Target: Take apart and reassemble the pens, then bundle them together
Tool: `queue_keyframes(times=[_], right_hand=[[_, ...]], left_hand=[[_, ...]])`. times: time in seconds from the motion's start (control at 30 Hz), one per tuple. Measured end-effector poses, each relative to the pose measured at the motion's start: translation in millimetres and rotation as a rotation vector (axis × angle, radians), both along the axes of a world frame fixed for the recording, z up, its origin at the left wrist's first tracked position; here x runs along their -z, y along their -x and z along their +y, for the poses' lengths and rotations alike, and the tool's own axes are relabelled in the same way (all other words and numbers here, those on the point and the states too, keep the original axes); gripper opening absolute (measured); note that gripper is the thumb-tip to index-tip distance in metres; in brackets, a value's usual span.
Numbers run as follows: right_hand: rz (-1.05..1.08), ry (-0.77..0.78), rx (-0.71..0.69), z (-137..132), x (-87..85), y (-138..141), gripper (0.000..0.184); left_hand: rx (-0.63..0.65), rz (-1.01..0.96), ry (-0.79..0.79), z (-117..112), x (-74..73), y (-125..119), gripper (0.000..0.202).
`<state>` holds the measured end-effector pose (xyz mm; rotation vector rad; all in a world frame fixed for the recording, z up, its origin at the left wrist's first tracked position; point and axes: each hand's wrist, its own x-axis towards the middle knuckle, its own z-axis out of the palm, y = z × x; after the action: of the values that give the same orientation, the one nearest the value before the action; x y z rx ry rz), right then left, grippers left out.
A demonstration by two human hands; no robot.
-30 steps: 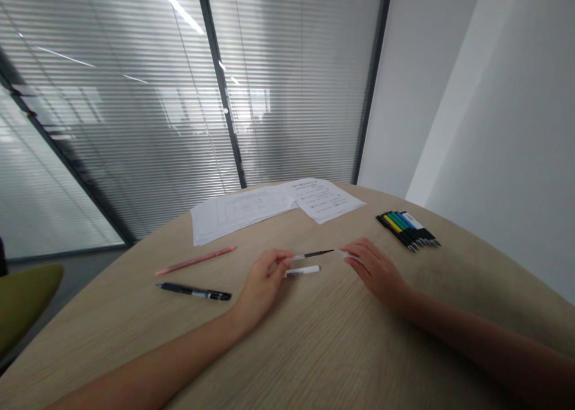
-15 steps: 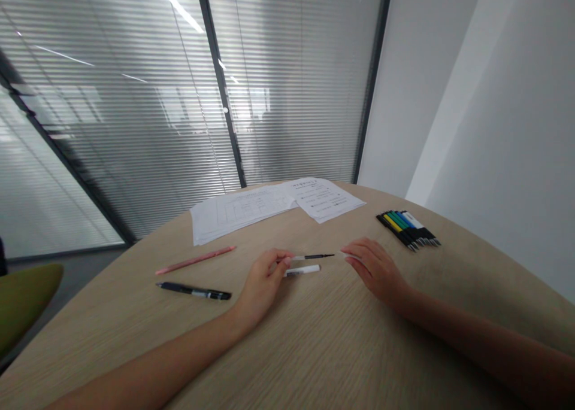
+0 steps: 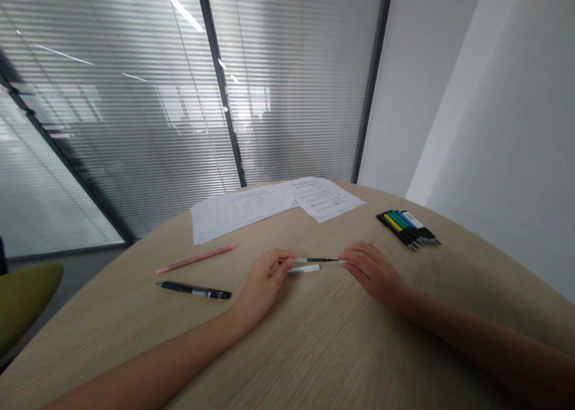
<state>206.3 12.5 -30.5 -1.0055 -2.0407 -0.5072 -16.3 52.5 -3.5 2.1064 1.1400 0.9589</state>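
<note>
Over on the round table [image 3: 341, 344], the left hand [image 3: 263, 284] and right hand [image 3: 372, 272] are pinching a skinny black pen [image 3: 317, 260] end to end, fingers narrow on it, while a short white tube [image 3: 304, 269] is lying just below, right by the left fingers.

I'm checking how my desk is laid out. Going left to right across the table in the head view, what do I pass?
black pen → left hand → white pen barrel → right hand → pen bundle
</note>
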Motion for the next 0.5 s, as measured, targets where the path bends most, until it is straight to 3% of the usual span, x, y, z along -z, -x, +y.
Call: queue_keyframes(times=[0.2, 0.5], right_hand=[[0.046, 0.097, -0.115, -1.9, -0.8, -0.2, 0.012], [0.062, 0.126, -0.171, -3.0, 1.9, -0.2, 0.017]], left_hand=[[0.038, 0.032, 0.024, -1.9, -3.4, -0.8, 0.019], [0.262, 0.138, -0.259, -6.2, -1.5, 0.6, 0.017]])
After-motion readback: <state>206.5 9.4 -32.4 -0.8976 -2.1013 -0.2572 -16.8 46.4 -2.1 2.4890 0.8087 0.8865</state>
